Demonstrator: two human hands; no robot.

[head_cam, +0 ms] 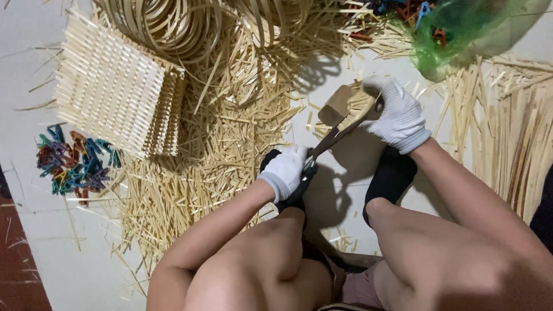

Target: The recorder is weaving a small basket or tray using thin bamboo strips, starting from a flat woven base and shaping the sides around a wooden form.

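Fingers of the white-gloved left hand (286, 170) wrap the dark-handled shears (327, 142); the gloved right hand (399, 116) pinches a small woven bamboo piece (345, 105) against the blades, above scattered pale bamboo offcuts (226, 146).

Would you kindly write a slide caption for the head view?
Gloved left hand works shears while gloved right hand holds a small woven bamboo piece, amid scattered bamboo offcuts.

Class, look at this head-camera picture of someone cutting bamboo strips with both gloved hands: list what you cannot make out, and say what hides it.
- Scissor handles: head view, hidden inside the left hand.
- The small woven piece: partly covered by the right hand, so its shape is unclear.
- Coiled bamboo strips: cut off by the top edge.
- Contents of the green plastic bag: blurred by the plastic, cut off at the top.
- Feet: hidden in black socks.
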